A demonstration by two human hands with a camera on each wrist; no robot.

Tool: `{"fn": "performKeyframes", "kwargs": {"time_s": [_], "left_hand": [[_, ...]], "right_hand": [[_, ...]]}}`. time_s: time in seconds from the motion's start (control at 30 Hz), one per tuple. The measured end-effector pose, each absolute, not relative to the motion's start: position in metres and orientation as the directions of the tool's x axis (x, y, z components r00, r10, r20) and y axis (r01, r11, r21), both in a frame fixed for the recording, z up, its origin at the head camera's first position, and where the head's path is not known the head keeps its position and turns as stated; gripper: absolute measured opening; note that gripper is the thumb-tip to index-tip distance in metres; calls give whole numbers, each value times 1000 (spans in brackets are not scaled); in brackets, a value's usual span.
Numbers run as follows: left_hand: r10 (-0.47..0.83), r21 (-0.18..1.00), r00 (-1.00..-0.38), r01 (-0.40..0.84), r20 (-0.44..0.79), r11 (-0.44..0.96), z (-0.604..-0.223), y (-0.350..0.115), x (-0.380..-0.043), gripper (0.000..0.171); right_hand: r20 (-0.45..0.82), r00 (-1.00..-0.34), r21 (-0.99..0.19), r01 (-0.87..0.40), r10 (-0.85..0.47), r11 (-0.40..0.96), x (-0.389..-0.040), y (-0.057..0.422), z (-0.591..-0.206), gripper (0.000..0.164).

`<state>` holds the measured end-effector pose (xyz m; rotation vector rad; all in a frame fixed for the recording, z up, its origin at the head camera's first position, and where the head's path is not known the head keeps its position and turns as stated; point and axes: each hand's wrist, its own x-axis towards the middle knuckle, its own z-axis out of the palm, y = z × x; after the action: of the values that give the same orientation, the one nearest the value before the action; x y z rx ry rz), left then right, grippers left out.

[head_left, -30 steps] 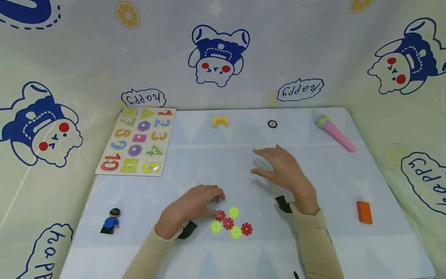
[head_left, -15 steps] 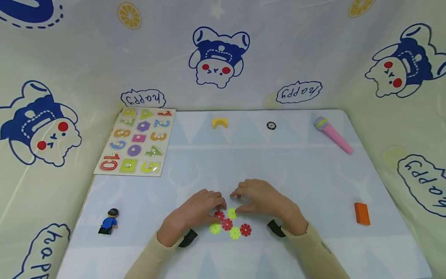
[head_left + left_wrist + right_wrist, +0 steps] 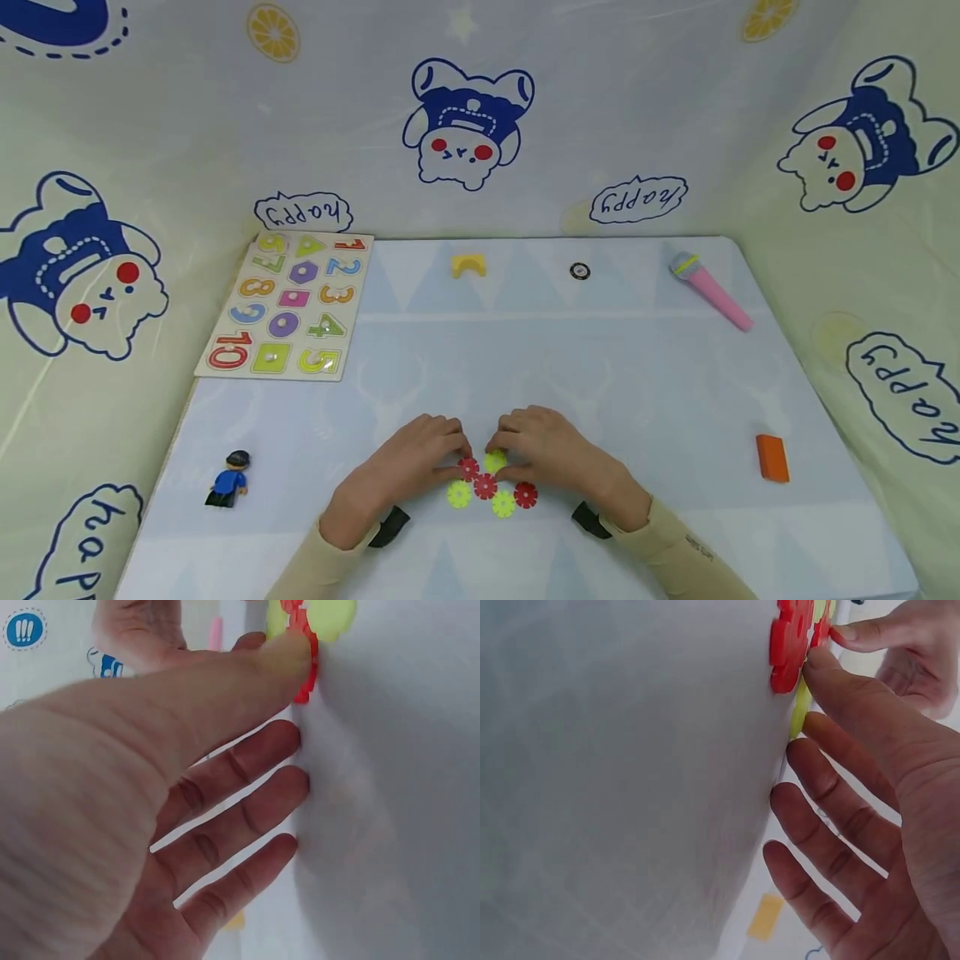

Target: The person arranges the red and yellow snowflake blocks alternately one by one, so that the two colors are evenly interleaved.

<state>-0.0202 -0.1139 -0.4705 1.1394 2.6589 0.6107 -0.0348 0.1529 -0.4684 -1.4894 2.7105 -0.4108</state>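
In the head view, red and yellow-green notched plastic discs lie flat in a cluster near the front middle of the table. My left hand [image 3: 408, 458] pinches the upper-left red notched disc [image 3: 468, 469] between thumb and index finger. Opposite it, my right hand [image 3: 558, 448] holds the upper yellow-green notched disc [image 3: 495, 461] with thumb and index finger on either side. Between the two thumbs sits another red disc [image 3: 485, 486]. Nearer me are two yellow-green discs and a red disc [image 3: 526, 495]. In the left wrist view, the thumb [image 3: 285, 664] hides the index finger.
A number puzzle board [image 3: 285, 308] lies back left, a toy figure [image 3: 228, 481] front left. Along the back are a yellow arch block [image 3: 468, 265], a small black ring-shaped piece [image 3: 580, 271] and a pink toy microphone [image 3: 716, 296]. An orange block [image 3: 772, 458] is at right.
My right hand has come down and toward me from the table's middle onto the upper yellow-green disc. My left hand has stayed at the red disc, its fingers closing in on it.
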Motion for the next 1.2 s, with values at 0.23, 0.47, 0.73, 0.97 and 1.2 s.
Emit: {"fn": "performKeyframes", "kwargs": {"time_s": [0.23,0.47,0.73,0.97,1.2], "left_hand": [[735,440,-678,655,-17,614,-468,-112,-17,23],[731,467,-682,636,-33,615,-466,-107,-17,28],[719,445,-694,634,-33,633,-465,-108,-12,27],[709,471,-703,605,-65,643,-464,-117,-13,22],[682,426,-731,614,-12,665,-461,-117,-47,25]], "right_hand": [[131,-528,-213,-842,-839,496,-36,152,-469,33],[136,-529,-209,-842,-838,498,-35,152,-470,31],[105,-563,-172,-822,-820,542,-32,152,-466,29],[77,-610,-160,-789,-789,594,-31,155,-463,27],[85,-652,-172,-754,-753,634,-31,162,-458,29]]}}
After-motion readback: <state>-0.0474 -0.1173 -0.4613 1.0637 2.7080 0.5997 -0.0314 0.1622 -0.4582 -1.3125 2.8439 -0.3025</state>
